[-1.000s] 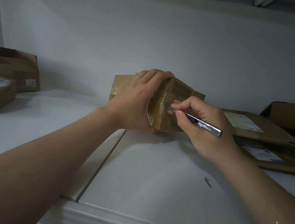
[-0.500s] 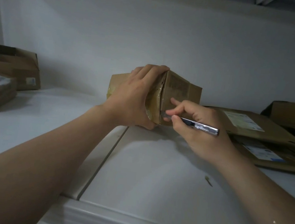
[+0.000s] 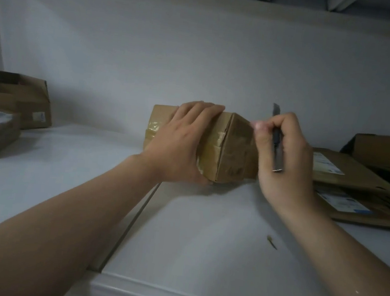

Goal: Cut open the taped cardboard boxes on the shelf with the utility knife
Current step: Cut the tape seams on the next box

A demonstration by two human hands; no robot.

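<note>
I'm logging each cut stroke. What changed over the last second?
The right hand lifted the knife off the taped front edge of the box, swinging it from sideways to upright, blade pointing up, at the box's right end. The box turned slightly under the left hand. Both grips held: left hand on the box, right hand on the knife. The other boxes on the shelf stayed put.

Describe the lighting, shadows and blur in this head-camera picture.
Head view: dim, bluish light; the right hand gripping the metal utility knife has motion-blurred fingertips; the brown taped cardboard box casts a soft shadow on the white shelf.
</note>
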